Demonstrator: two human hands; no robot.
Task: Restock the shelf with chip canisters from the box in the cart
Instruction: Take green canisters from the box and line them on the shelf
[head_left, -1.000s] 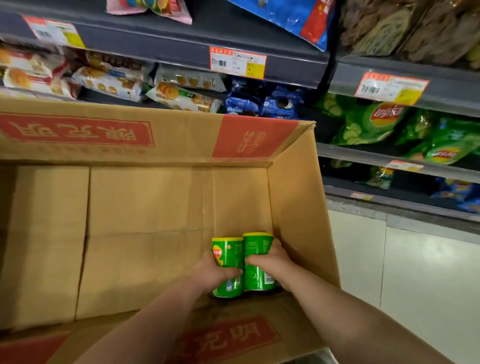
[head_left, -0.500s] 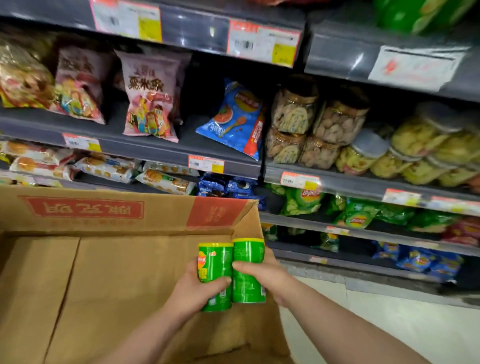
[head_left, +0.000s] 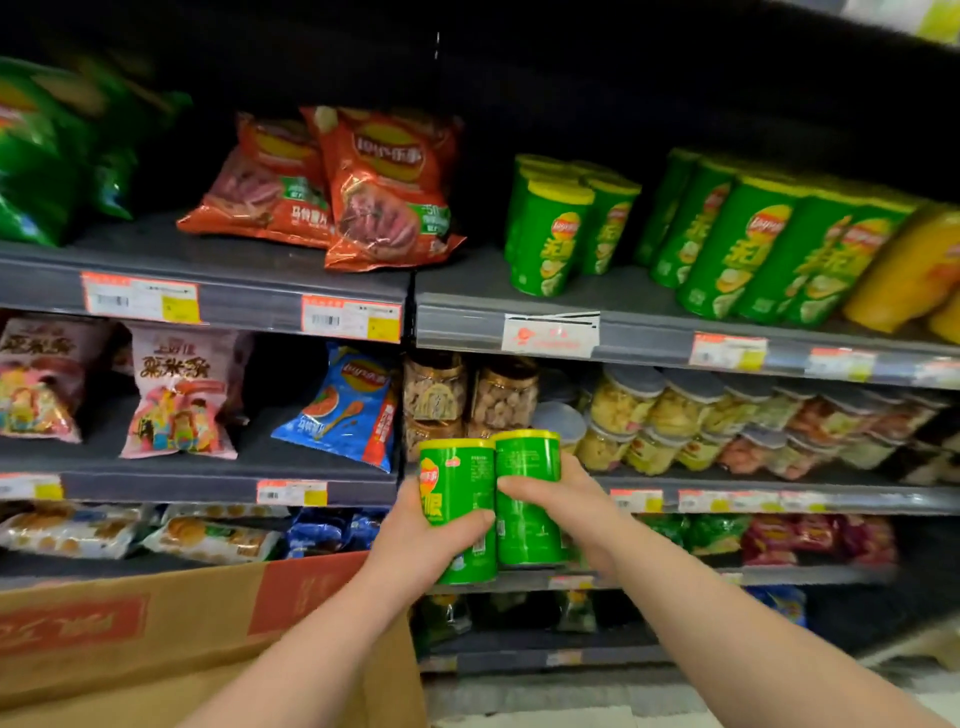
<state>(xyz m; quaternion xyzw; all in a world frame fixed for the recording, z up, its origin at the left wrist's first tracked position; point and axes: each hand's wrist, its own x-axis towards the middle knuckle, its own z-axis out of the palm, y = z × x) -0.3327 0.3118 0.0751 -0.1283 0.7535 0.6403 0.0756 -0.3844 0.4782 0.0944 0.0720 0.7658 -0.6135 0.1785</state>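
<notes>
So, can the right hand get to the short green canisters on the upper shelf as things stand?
Probably yes. Nothing stands between the right hand and the short green canisters, and the upper shelf is bare in front of them. But its fingers grip a canister, so it cannot take one.

Soft store light, blurred edges
Upper recess dark; green chip bags (head_left: 44, 156) at left smear; shelf rails (head_left: 647, 340) bow.

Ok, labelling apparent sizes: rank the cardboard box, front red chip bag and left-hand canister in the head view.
cardboard box
front red chip bag
left-hand canister, though nearer the camera, which flatters it
</notes>
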